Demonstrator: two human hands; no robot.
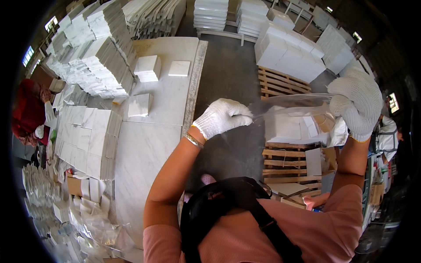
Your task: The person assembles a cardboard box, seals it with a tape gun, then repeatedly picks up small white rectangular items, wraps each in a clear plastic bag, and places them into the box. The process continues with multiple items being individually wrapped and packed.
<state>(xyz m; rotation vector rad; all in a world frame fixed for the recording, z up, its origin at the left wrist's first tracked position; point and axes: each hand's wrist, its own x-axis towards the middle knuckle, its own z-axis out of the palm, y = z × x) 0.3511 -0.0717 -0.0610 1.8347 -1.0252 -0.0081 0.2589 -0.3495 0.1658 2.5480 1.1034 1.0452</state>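
Observation:
A strip of clear plastic film is stretched across in front of me, over the aisle and a pallet. My left hand, in a white knitted glove, pinches its left end between thumb and fingers. At the other end my right hand, gloved alike and raised higher, is closed round the gathered film. Through the film show white boxes on a wooden pallet. Whether the film is a bag or a loose sheet I cannot tell.
To the left runs a marble-topped table with a small stack of square tiles and a single tile. Tall tile stacks stand beyond. White boxes fill another pallet. A person in red is at far left.

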